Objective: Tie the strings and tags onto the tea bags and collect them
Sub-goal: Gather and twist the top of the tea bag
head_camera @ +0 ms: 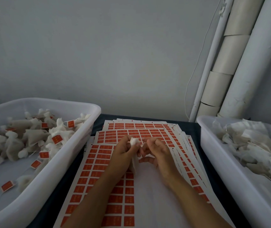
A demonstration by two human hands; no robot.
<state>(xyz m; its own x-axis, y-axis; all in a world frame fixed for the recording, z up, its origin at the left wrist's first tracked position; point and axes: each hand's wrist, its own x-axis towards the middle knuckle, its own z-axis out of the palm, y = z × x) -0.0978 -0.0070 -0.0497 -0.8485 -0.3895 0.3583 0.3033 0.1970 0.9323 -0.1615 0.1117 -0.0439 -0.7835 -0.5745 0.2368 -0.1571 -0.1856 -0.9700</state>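
My left hand (123, 152) grips a white tea bag (134, 159) by its gathered neck, and the bag's top bunch sticks out above my fingers. My right hand (156, 152) is close beside it with curled fingers at the bag's neck; a thin string there is too fine to make out clearly. Both hands hover over fanned sheets of orange tags (115, 201). The white tub (75, 145) on the left holds several tea bags with orange tags tied on. Another white tub (213, 155) on the right holds untagged tea bags with loose strings.
The sheets lie on a dark table (97, 119) between the two tubs. A grey wall stands behind, with white and beige pipes (227, 66) and a thin cable running down at the back right.
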